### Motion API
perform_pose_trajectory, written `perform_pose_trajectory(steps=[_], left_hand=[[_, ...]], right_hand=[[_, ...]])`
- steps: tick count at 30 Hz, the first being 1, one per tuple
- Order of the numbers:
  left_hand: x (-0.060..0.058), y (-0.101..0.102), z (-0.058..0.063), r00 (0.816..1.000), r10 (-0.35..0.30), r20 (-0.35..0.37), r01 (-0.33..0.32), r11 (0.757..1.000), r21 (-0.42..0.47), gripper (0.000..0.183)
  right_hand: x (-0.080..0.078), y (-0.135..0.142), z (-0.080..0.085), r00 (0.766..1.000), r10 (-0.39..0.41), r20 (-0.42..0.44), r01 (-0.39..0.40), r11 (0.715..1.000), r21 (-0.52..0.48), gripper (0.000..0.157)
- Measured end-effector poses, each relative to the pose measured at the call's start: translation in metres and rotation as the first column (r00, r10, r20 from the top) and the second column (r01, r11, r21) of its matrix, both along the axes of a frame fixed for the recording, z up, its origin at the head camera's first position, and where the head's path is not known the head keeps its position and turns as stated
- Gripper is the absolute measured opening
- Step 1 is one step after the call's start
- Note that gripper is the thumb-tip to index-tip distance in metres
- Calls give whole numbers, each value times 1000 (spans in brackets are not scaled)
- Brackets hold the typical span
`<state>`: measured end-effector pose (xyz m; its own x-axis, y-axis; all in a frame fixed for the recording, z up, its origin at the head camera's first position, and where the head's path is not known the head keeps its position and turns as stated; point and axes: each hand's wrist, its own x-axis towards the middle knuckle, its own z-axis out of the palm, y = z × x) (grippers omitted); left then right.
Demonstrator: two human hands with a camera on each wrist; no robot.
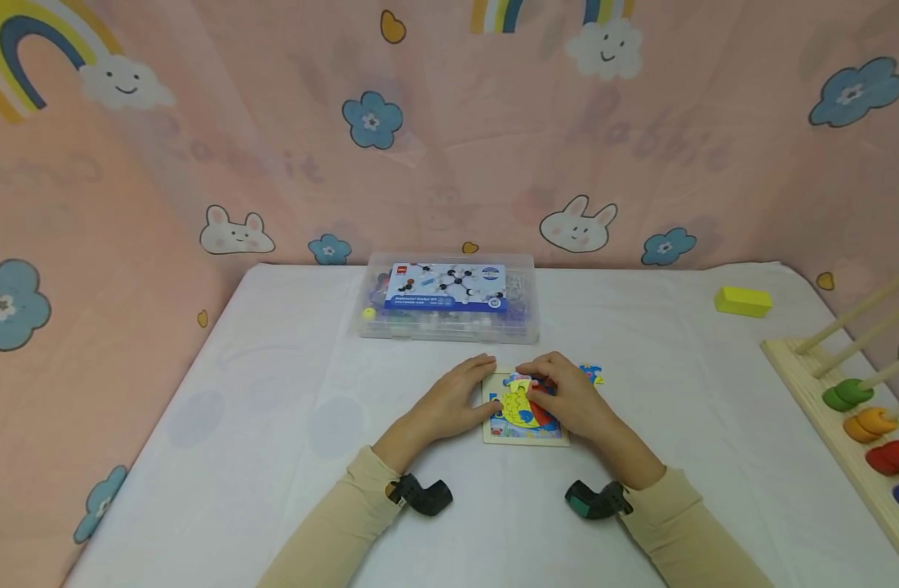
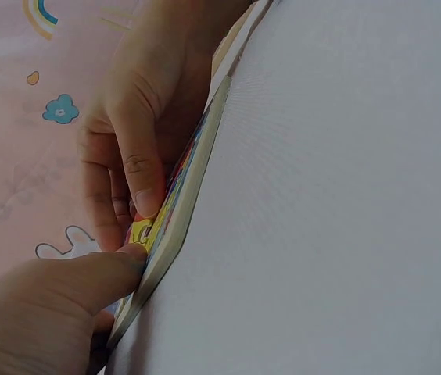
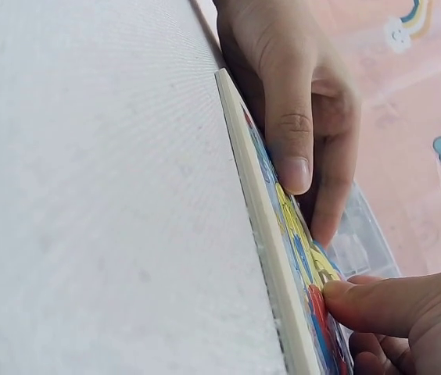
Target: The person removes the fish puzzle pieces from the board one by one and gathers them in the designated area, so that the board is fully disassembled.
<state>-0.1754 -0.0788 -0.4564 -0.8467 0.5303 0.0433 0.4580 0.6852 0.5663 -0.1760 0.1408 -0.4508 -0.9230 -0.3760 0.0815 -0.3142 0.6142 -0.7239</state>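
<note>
A square wooden jigsaw puzzle lies flat on the table in the head view, its picture brightly coloured in yellow, red and blue. My left hand rests at its left side, fingers extended toward the far left corner and the thumb touching the picture. Over the upper right part, my right hand pinches a small yellow puzzle piece between thumb and fingers. That piece stands slightly raised from the picture in the right wrist view. A loose blue puzzle piece lies just beyond the right hand, partly hidden by it.
Behind the puzzle sits a clear plastic case with a molecular model kit label. A yellow block lies at the back right. Along the right edge stands a wooden peg rack with coloured pieces. A patterned pink cloth hangs behind the table.
</note>
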Motion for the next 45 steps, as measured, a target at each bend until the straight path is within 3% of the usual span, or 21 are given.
perform_pose_trajectory(steps=[10, 21, 29, 45], left_hand=[[0, 0, 1, 1000, -4, -5, 4, 1000, -8, 64], [0, -1, 0, 1000, -2, -1, 2, 1000, -1, 65], [0, 0, -2, 1000, -3, -15, 3, 1000, 7, 64], [1, 0, -1, 1000, 0, 1, 0, 1000, -1, 64]], right_hand=[[-3, 4, 0, 998, 31, -62, -32, 999, -12, 29], [-7, 17, 11, 1000, -8, 2, 8, 999, 35, 29], [-6, 44, 18, 996, -69, 48, 65, 995, 74, 33], [2, 110, 18, 992, -120, -23, 122, 987, 105, 34]])
